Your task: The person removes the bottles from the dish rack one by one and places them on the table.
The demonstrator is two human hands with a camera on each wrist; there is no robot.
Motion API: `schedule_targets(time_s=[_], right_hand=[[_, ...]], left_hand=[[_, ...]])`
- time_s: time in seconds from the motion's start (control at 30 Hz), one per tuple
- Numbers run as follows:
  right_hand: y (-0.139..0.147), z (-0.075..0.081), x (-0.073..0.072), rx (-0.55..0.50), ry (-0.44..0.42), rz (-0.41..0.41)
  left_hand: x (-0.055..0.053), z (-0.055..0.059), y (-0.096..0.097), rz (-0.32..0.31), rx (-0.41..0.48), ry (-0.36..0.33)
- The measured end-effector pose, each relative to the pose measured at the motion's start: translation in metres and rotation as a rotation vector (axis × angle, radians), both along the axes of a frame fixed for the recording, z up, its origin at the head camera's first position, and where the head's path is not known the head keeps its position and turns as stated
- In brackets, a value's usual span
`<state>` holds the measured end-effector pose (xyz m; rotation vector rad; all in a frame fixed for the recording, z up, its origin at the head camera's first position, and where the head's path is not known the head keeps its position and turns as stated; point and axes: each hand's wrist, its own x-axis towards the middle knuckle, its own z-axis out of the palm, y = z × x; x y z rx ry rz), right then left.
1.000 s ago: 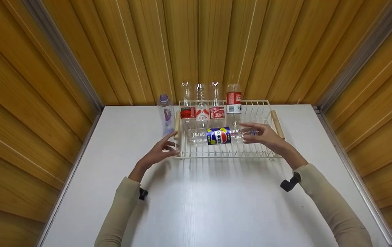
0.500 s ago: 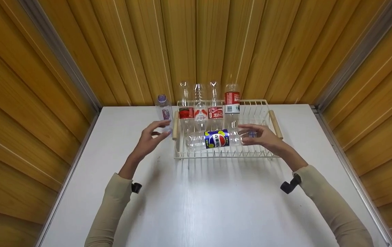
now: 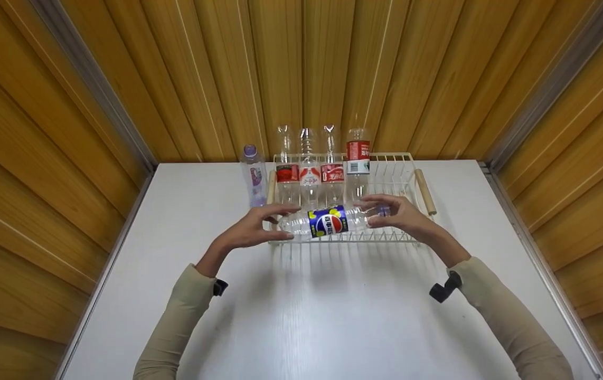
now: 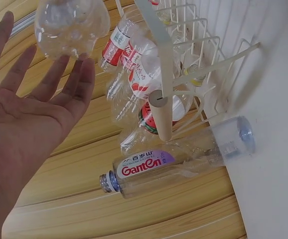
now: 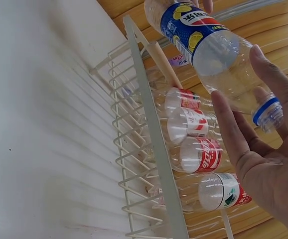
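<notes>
A clear plastic bottle [image 3: 328, 221] with a blue Pepsi-style label lies nearly level above the near part of a white wire rack [image 3: 386, 240]. My right hand [image 3: 404, 215] pinches it near the neck between thumb and fingers; its blue cap [image 5: 266, 110] points toward that palm. My left hand [image 3: 251, 227] reaches around the base end, thumb on the near side and fingers on the far side. In the left wrist view its palm faces the bottle's base [image 4: 72, 25], with fairly straight, spread fingers and fingertips right at it.
Several clear bottles with red or white labels [image 3: 310, 177] stand neck-down at the rack's back. A purple-capped Ganten bottle [image 3: 254, 177] stands upright outside, by the left wooden handle [image 4: 160, 114]. The right wooden handle [image 3: 425, 192] is beyond my right hand. Wood-panelled walls [image 3: 322, 68] enclose the white table [image 3: 301, 316].
My left hand left the rack's left side, rose beside the Ganten bottle, then came right to the held bottle's base. The held bottle shifted slightly nearer and left, tilting a little.
</notes>
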<state>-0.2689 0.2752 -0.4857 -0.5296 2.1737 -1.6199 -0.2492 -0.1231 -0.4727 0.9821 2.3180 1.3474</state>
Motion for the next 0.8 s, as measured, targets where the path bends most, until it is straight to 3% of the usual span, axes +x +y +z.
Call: schedule_targets(time_s=[0.33, 0.53, 0.8], right_hand=[[-0.0043, 0.0012, 0.0052, -0.003, 0.011, 0.007], [-0.0053, 0.0016, 0.0053, -0.022, 0.045, 0.043], [-0.0062, 0.0047, 0.0071, -0.015, 0.054, 0.043]], left_hand=[[-0.0007, -0.0051, 0.008, -0.044, -0.076, -0.038], [-0.0009, -0.0063, 0.01, -0.067, -0.103, -0.025], [-0.0039, -0.0097, 0.0109, -0.049, -0.117, -0.05]])
